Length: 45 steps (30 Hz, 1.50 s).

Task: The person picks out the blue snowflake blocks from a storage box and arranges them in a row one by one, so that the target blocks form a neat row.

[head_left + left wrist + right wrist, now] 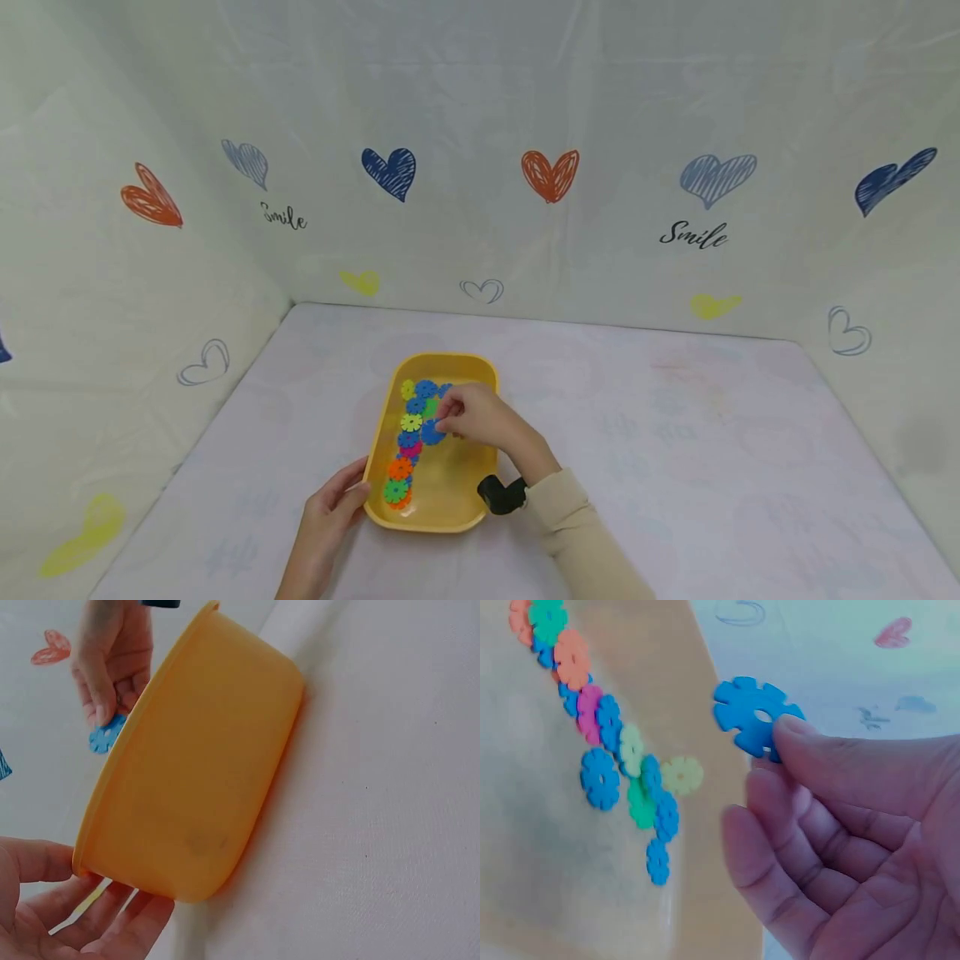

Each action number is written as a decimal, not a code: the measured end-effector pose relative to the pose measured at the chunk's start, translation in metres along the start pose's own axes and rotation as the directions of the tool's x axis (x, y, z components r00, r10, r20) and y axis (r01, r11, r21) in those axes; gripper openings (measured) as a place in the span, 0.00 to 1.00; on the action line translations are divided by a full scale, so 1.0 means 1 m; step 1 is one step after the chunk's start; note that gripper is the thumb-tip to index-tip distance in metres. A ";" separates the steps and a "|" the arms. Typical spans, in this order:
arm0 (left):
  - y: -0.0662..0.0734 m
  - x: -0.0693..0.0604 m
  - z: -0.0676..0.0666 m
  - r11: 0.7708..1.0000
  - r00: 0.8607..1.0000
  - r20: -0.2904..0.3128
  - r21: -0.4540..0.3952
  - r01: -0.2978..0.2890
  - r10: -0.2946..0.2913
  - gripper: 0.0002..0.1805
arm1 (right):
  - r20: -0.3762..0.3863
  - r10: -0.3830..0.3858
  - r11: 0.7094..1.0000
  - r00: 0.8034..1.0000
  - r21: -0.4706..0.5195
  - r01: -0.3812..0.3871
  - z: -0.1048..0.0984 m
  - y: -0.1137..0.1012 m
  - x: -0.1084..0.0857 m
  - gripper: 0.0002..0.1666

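Note:
My right hand (476, 414) is over the upper right part of a yellow tray (442, 508). Its thumb and index finger pinch a blue notched plastic disc (751, 712), held above the tray; the other fingers curl loosely below. Inside the tray a long row of overlapping notched discs, blue, green (396, 491), orange (401, 468), pink (590, 714) and yellow (411, 422), runs along the left side. Whether they interlock I cannot tell. Beside the row lies another blue disc (600, 778). At the tray's near left corner, my left hand (333, 504) grips the rim with thumb and fingers.
The tray rests on a white table (675, 467) with faint prints. Pale sheets (480, 100) with coloured hearts and "Smile" lettering rise behind it and at both sides. A black strap piece (501, 495) sits at my right wrist, beside the tray's right rim.

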<state>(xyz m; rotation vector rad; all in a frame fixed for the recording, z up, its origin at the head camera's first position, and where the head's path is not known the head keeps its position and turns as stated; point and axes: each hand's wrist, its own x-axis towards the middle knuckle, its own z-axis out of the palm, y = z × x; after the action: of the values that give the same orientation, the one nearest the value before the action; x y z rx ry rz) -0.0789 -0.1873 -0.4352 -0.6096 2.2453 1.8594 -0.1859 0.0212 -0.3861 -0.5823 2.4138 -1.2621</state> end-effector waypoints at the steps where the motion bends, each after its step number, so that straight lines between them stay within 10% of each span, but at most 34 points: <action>1: 0.000 0.000 0.000 1.000 1.000 -0.003 -0.003 0.003 -0.003 0.25 | -0.017 -0.003 1.000 1.000 0.022 0.003 -0.002 0.002 -0.003 0.05; 19: -0.001 0.001 0.003 1.000 1.000 -0.016 0.002 -0.008 0.008 0.25 | -0.270 0.133 0.970 0.954 0.231 -0.070 -0.034 0.053 -0.028 0.09; 45: 0.000 0.002 0.002 0.999 0.998 -0.028 -0.012 0.052 -0.052 0.26 | -0.412 0.388 0.908 0.824 0.327 -0.263 -0.036 0.119 -0.047 0.09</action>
<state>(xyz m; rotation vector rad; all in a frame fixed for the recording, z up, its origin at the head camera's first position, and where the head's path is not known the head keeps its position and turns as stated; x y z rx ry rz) -0.0808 -0.1860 -0.4363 -0.6940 2.2156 1.8517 -0.1860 0.1315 -0.4605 0.2489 2.4978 -1.6633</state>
